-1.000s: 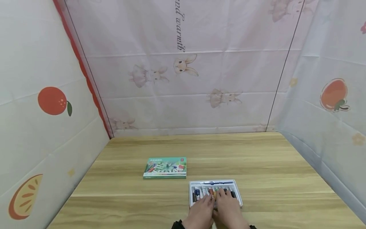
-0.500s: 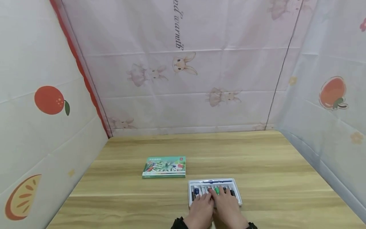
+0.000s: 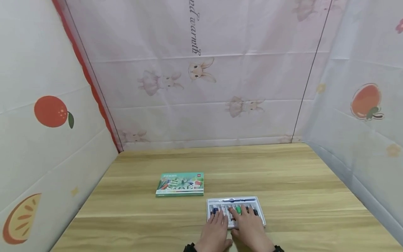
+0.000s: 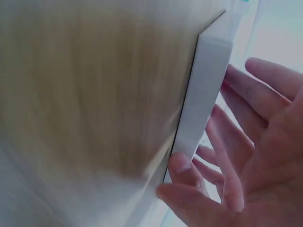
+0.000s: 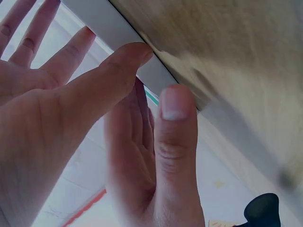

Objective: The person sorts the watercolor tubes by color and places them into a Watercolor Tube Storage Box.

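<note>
Loosely, hands [image 3: 214,229] [image 3: 250,227] extended, gripping nothing, over slim tubes [image 3: 238,210] in smooth rectangular tray [image 4: 201,85].

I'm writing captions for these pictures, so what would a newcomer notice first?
Probably the big red fruit printed on the white cloth at the left of the head view. On the wooden table, the green box stands out, left of and farther back than the white tray of small tubes. At the tray's near side are the left hand and right hand, fingers over it.
</note>
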Motion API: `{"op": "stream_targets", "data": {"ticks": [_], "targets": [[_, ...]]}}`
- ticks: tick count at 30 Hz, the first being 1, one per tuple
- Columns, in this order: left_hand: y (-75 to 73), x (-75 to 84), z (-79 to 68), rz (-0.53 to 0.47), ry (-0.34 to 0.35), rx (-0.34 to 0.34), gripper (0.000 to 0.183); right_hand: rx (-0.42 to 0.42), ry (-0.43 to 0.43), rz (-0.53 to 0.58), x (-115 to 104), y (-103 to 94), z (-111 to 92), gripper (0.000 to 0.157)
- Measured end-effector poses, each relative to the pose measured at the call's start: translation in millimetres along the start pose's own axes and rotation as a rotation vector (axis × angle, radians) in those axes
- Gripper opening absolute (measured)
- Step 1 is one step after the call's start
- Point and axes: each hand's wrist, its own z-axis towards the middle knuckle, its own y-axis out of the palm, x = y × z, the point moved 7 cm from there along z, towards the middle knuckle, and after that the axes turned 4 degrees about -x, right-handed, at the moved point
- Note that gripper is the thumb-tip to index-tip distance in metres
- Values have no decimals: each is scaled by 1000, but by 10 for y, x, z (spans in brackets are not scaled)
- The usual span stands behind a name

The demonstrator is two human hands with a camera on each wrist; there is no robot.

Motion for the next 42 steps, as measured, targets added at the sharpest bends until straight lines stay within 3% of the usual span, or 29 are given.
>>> {"op": "stream_targets", "data": {"ticks": [8,17,23,30,33,36,42], "targets": [[-133,88,49,106,13,121,57,48,-21,-17,-3,-56,-32,56],[-81,30,81,-7,-21,34,63,-18,8,23,27,39,-46,60],[-94,23,73,57,-37,39,60,30,-42,3,-49,40,-36,55],[-151,40,36,217,-80,128,53,111,-63,-88,-139,-17,38,51],[-162,62,39,252,-94,134,49,106,-61,-101,-141,-7,45,50],[-147,83,43,250,-102,110,47,74,-47,-104,-116,39,32,54],[-149,90,73,199,-139,172,51,83,-3,-24,4,18,-18,63]]}}
